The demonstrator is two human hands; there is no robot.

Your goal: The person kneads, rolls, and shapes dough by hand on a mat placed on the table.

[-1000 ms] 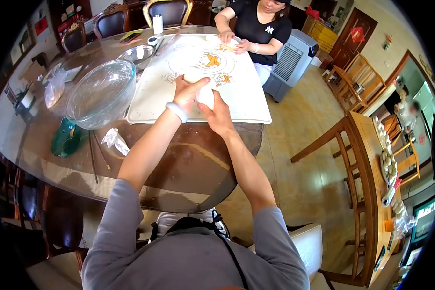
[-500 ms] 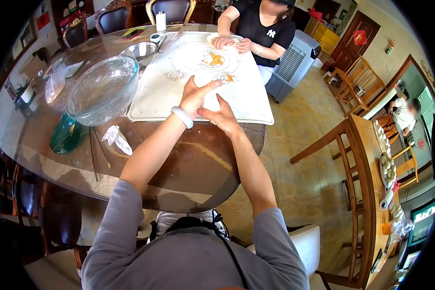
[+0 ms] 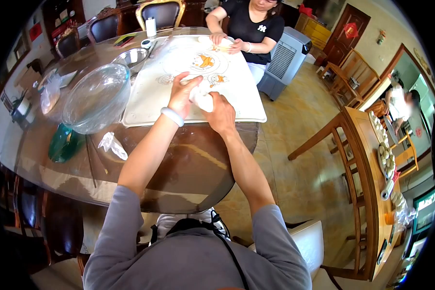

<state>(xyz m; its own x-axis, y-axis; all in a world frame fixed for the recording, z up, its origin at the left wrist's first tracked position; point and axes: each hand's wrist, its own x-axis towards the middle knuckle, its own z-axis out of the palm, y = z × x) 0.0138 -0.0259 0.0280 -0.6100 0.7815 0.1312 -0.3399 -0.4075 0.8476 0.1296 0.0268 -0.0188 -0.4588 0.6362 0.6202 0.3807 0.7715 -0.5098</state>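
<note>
white mat, brown table, tiled floor

Ahead of you, a gilt-framed dining chair stands beyond a white bottle. To your right you have a grey air cooler, a slatted wooden bench and a brown door bearing a red diamond-shaped hanging, with yellow drawers near it. A crumpled white tissue lies to your left, and a cream chair stands just beside you.
</note>
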